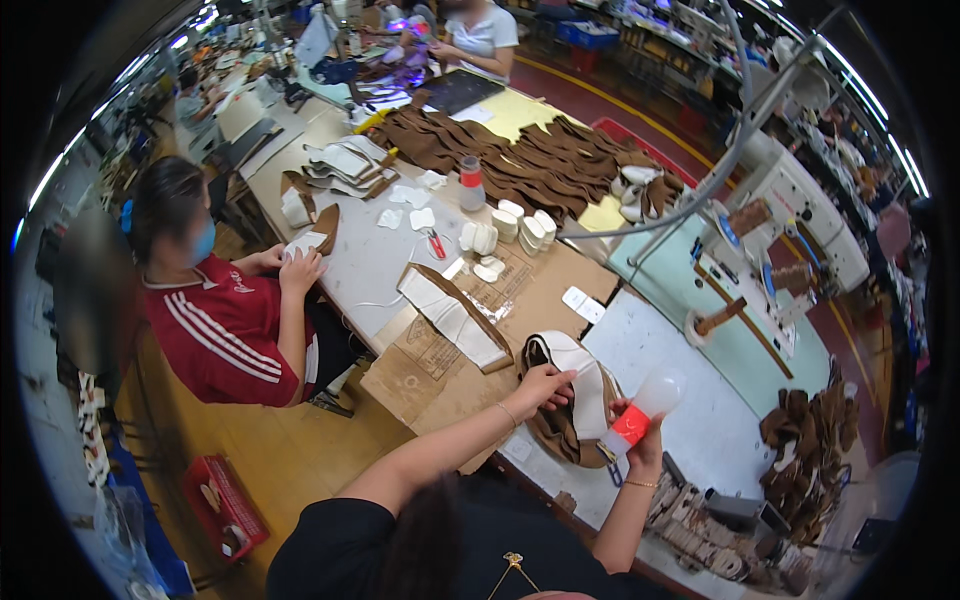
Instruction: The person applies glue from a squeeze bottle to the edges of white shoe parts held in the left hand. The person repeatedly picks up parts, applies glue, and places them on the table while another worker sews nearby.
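Observation:
My left hand (545, 390) is closed on the edge of a curved brown and white sewn piece (592, 392), which looks like a shoe upper. My right hand (643, 447) grips a translucent squeeze bottle (657, 390) with a red band, tilted with its narrow end down towards the piece. The piece stands partly folded at the table's near edge, its brown lining showing below the white panel. Another brown and white piece (455, 318) lies flat on the cardboard, left of my left hand.
Stacks of white pads (522, 226) and a second red-banded bottle (470, 183) stand farther off, near red-handled snippers (436, 243). Rows of brown pieces (500, 158) lie behind them. A sewing machine (800, 215) stands at right. A co-worker in red (225, 330) sits at left.

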The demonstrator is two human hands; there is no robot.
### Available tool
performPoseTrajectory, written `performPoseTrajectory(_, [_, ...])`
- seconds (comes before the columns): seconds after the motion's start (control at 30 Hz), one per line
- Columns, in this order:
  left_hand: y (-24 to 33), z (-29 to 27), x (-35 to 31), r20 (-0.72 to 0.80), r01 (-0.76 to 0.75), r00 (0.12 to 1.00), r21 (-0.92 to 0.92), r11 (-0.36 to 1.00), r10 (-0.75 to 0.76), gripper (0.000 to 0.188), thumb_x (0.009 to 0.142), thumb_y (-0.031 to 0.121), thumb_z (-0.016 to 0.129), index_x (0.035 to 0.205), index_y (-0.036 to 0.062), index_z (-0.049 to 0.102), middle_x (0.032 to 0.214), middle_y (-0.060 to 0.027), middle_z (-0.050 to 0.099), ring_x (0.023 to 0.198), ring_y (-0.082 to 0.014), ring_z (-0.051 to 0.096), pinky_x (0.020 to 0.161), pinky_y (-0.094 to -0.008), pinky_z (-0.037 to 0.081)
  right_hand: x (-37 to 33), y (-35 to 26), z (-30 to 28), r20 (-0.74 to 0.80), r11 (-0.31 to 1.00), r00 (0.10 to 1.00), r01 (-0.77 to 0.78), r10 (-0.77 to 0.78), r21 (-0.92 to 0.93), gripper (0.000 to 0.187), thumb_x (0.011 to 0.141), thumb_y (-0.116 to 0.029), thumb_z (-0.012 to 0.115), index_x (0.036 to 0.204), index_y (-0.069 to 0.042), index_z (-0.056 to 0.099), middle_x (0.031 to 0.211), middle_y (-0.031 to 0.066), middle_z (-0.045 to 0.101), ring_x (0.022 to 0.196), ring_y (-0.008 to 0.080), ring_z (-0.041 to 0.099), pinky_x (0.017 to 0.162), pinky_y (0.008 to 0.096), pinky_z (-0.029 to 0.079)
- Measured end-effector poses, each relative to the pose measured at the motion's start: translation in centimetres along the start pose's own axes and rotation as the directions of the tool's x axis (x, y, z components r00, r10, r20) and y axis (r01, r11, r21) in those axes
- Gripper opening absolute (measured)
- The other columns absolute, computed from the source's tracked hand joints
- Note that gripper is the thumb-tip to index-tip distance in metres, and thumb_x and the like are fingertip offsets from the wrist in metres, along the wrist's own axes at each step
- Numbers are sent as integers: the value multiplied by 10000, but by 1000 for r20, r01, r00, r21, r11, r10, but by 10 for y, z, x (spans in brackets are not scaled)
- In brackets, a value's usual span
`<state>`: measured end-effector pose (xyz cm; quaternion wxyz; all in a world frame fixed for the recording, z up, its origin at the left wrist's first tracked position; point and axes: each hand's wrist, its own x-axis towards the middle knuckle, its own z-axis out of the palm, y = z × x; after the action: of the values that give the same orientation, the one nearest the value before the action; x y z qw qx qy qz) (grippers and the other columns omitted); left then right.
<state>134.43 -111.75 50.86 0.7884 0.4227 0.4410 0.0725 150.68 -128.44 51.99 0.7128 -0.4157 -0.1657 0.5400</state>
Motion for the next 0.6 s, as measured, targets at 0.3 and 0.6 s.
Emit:
performPoseTrajectory(0.3, [-6, 5, 9, -35, -132, 991, -141, 981, 128, 177, 801, 217, 621, 828, 56, 553, 765, -24, 558, 708, -99, 528, 586, -253, 428, -6, 2, 10, -14, 993, 994, 110, -110, 45, 763, 677, -704, 506, 976, -4, 554, 956, 118, 593, 948, 268, 565, 771, 361, 495])
performPoseTrajectory(0.6, [3, -16, -4, 216, 95, 974, -665, 741, 68, 77, 697, 140, 536, 731, 72, 534, 705, -72, 558, 667, -202, 546, 636, -325, 486, 1, 17, 1, 8, 939, 1000, 23, -28, 342, 750, 703, -682, 497, 947, 25, 547, 1082, 192, 551, 946, 311, 574, 761, 386, 517])
